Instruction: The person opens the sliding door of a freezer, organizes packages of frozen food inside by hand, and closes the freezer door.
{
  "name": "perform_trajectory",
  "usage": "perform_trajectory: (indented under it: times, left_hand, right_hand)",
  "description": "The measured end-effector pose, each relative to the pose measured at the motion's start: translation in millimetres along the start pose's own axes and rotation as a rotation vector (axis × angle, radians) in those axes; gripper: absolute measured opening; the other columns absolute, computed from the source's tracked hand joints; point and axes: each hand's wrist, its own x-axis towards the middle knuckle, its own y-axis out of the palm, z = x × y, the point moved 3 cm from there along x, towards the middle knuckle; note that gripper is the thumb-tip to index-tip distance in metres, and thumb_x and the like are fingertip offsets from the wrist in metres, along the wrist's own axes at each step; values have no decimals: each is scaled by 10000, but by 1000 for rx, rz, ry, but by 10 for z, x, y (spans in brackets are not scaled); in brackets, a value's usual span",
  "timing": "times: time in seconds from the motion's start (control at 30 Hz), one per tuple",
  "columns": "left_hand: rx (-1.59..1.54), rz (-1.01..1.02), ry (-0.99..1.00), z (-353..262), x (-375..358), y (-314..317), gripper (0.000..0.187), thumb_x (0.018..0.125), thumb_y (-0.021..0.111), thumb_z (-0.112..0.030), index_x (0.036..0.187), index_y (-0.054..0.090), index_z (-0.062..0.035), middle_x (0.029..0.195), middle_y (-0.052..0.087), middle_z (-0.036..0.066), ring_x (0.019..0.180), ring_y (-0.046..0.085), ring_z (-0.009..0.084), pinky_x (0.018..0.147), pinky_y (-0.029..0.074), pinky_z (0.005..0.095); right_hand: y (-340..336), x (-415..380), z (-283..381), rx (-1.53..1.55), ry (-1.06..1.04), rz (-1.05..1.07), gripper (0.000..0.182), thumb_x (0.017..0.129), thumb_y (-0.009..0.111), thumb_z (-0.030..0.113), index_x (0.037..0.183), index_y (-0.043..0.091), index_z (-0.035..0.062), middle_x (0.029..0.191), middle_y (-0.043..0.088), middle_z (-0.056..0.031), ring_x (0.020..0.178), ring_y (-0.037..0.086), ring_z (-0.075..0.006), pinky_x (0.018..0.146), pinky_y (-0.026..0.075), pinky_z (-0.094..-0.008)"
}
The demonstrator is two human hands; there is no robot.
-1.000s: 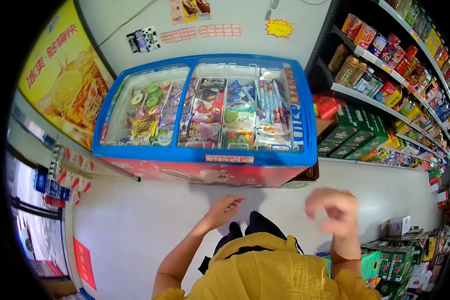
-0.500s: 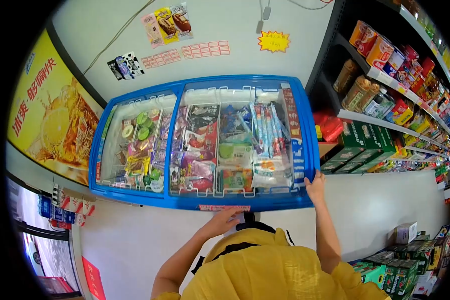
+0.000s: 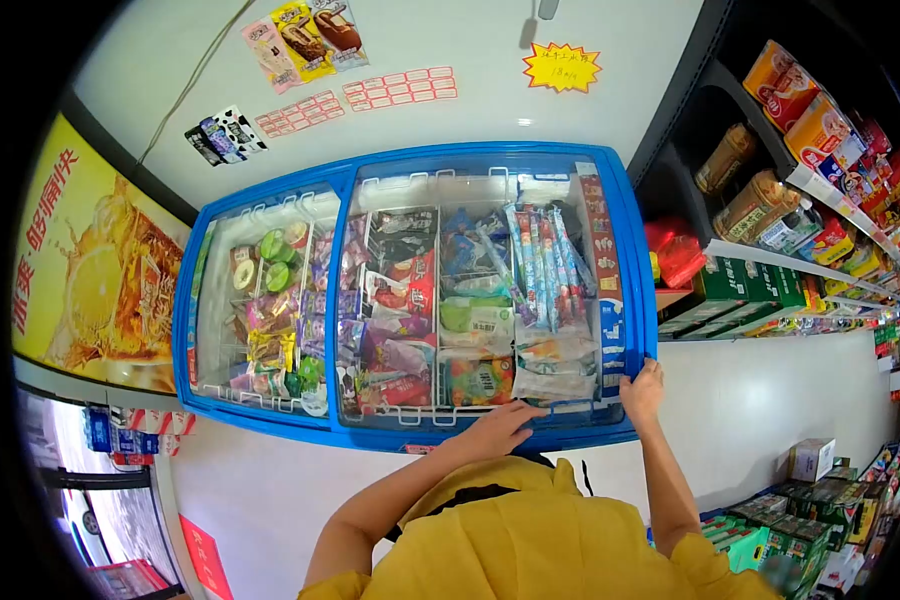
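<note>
A chest freezer with a blue frame (image 3: 385,436) and glass sliding lids stands in front of me. Through the glass I see green-lidded ice cream cups (image 3: 277,260), purple packs (image 3: 315,335), long blue-and-red ice pops (image 3: 542,265) and a green bag (image 3: 475,318) in white wire baskets. My left hand (image 3: 498,430) rests over the front rim, fingers stretched out towards the glass, holding nothing. At the front right corner, my right hand (image 3: 643,393) grips the blue edge, its thumb on the near side.
Dark shelves (image 3: 760,250) with packaged goods rise on the right, above green cartons (image 3: 740,290). A yellow drink poster (image 3: 100,270) hangs at the left, beside a glass door. More stacked boxes (image 3: 800,525) stand at the lower right.
My left hand has moved right and up onto the front rim. My right hand stays at the corner. The view has come closer to the freezer.
</note>
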Motion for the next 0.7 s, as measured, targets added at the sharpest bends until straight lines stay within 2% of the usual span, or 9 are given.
perform_trajectory:
  times: [0.07,0.17,0.27,0.4,0.5,0.53,0.6,0.7]
  left_hand:
    - [66,-8,73,-37,109,-79,409,914,554,-98,1314,473,-97,1221,500,140,1178,460,316,976,394,397]
    - [48,-5,122,-46,264,-213,412,887,579,-72,1288,487,-85,1219,495,132,1177,456,326,981,394,412]
    - [161,-90,231,-29,332,-331,427,856,600,-42,1268,492,-72,1217,493,133,1174,460,323,980,399,406]
    - [245,-220,308,-111,375,-531,402,838,609,-30,1229,523,-64,1210,503,127,1135,491,320,963,418,398]
    - [261,-312,358,-45,390,-661,367,831,610,-26,1192,553,-55,1198,517,125,1100,515,320,953,429,395]
    - [256,-321,351,19,394,-692,357,827,612,-24,1180,562,-52,1194,521,124,1091,522,319,949,432,395]
    - [275,-322,319,262,407,-698,316,843,595,-41,1159,577,-46,1187,530,126,1068,540,310,923,444,398]
    - [301,-225,172,474,421,-777,277,878,565,-70,1154,581,-50,1183,531,124,1058,543,313,905,449,400]
  right_hand:
    - [11,-16,28,-23,34,13,523,712,693,147,1143,480,-59,1087,540,-212,1041,528,-385,865,477,-450]
    - [15,-88,172,-48,40,10,528,706,695,160,1137,481,-56,1080,535,-202,1038,523,-378,841,486,-453]
    - [133,-210,402,-13,17,44,533,704,688,172,1136,478,-57,1076,531,-197,1030,519,-380,837,481,-456]
    - [308,-454,880,81,-7,206,558,700,692,197,1154,465,-35,1098,525,-215,1007,541,-393,839,464,-461]
    - [468,-650,1310,217,-169,277,533,708,694,176,1158,469,0,1028,557,-232,975,548,-416,787,454,-490]
    - [524,-704,1463,355,-205,295,479,705,694,184,1088,501,-29,1023,540,-230,981,530,-406,809,448,-484]
    - [631,-773,1738,456,-318,490,415,695,665,131,1046,513,-31,1026,542,-224,976,522,-420,792,446,-490]
    - [897,-878,1994,644,-658,466,422,690,621,80,1079,512,-43,1018,534,-215,926,525,-403,790,453,-452]
